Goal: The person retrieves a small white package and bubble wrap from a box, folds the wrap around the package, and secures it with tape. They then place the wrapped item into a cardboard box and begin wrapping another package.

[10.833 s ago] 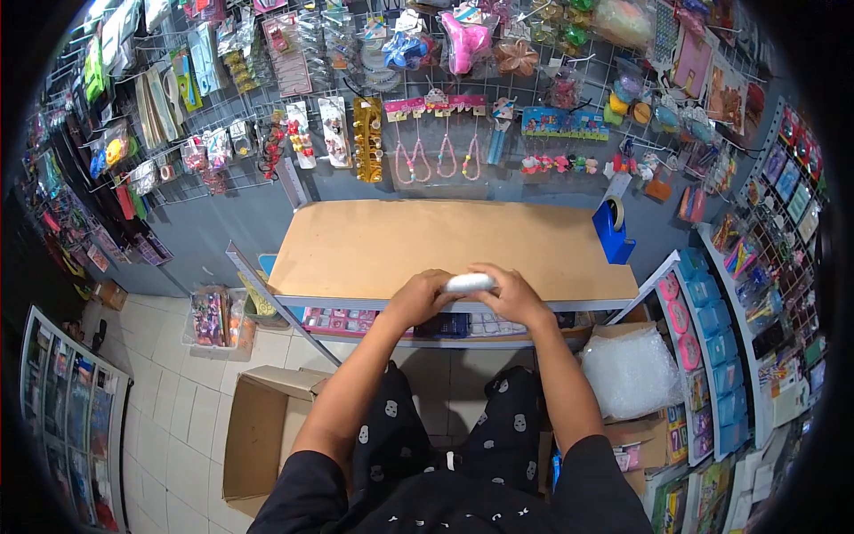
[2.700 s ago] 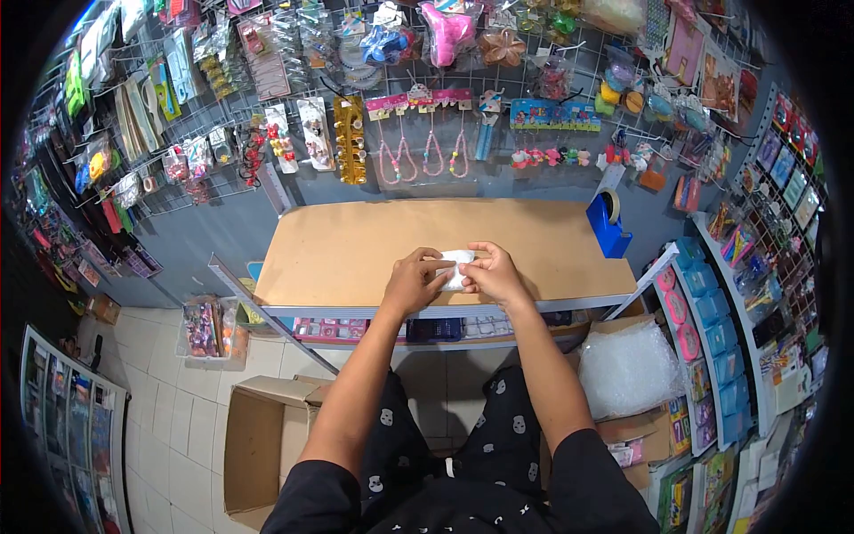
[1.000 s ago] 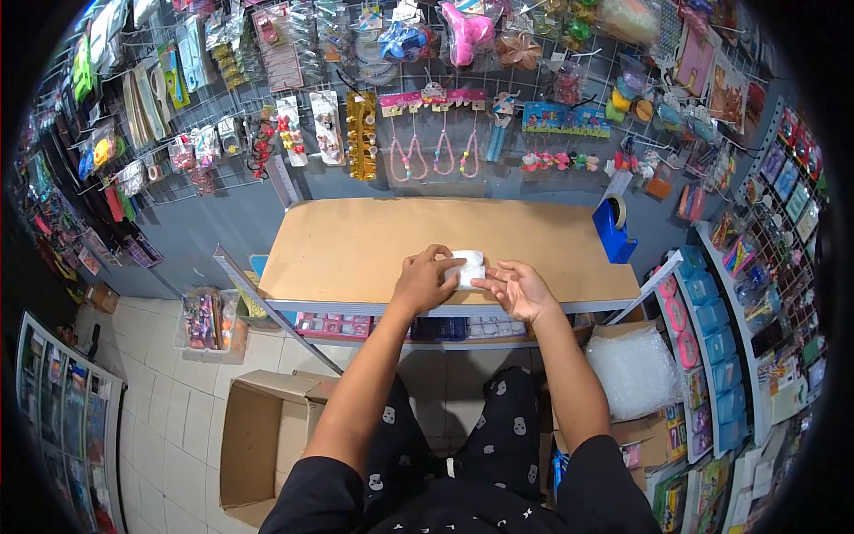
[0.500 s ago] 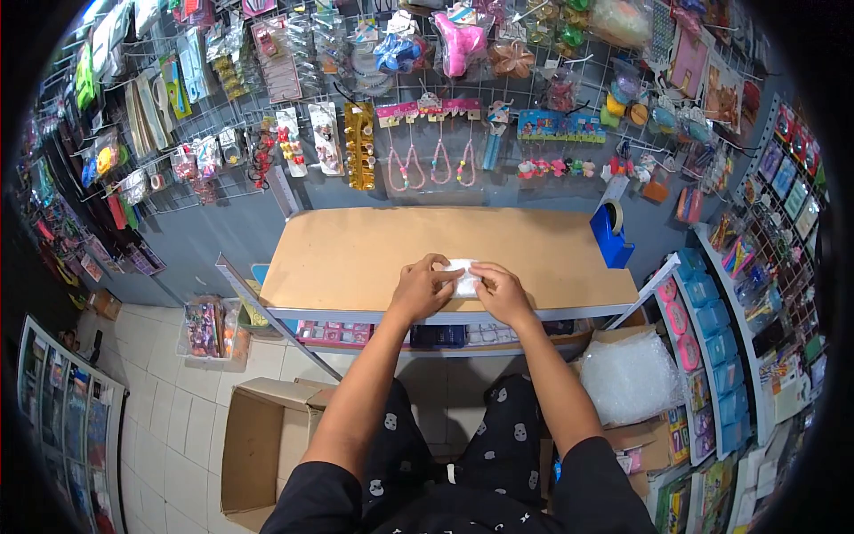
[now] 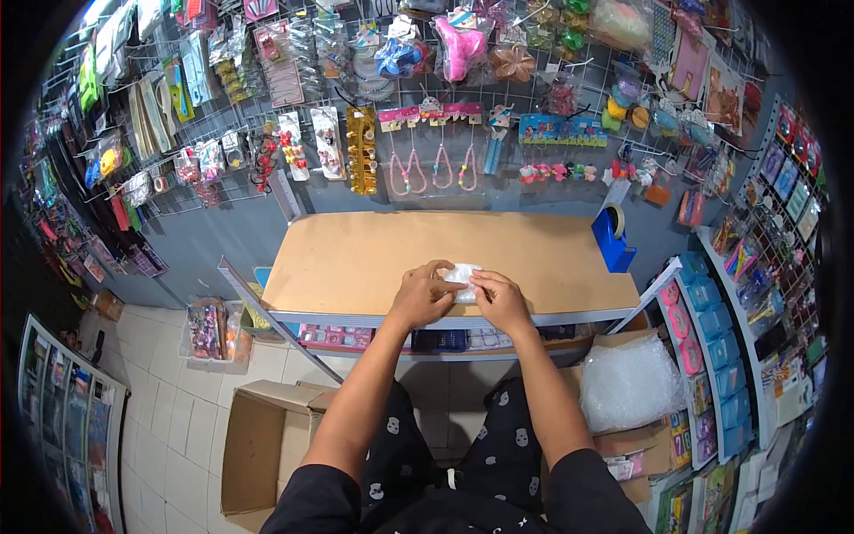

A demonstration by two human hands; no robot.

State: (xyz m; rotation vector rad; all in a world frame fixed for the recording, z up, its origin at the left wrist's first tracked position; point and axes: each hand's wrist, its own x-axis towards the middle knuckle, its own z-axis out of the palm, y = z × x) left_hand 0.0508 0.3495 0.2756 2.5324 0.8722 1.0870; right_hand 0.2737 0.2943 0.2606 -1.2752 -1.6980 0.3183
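Note:
A small white wrapped bundle (image 5: 460,274) lies near the front edge of the wooden tabletop (image 5: 374,240), between my two hands. My left hand (image 5: 425,292) grips its left side, with the fingers bent over it. On the right side, my right hand (image 5: 496,294) pinches the bundle's edge between thumb and fingers. What is inside the white wrapping cannot be seen.
A blue tape dispenser (image 5: 613,238) stands at the table's right end. Bubble wrap (image 5: 630,381) sits in a box at lower right. An open cardboard box (image 5: 267,445) is on the floor at left. Hair accessories hang on the wire rack (image 5: 427,89) behind.
The fingers of both hands have shifted slightly on the white bundle, and more of its top shows now. The camera view has tilted up a little.

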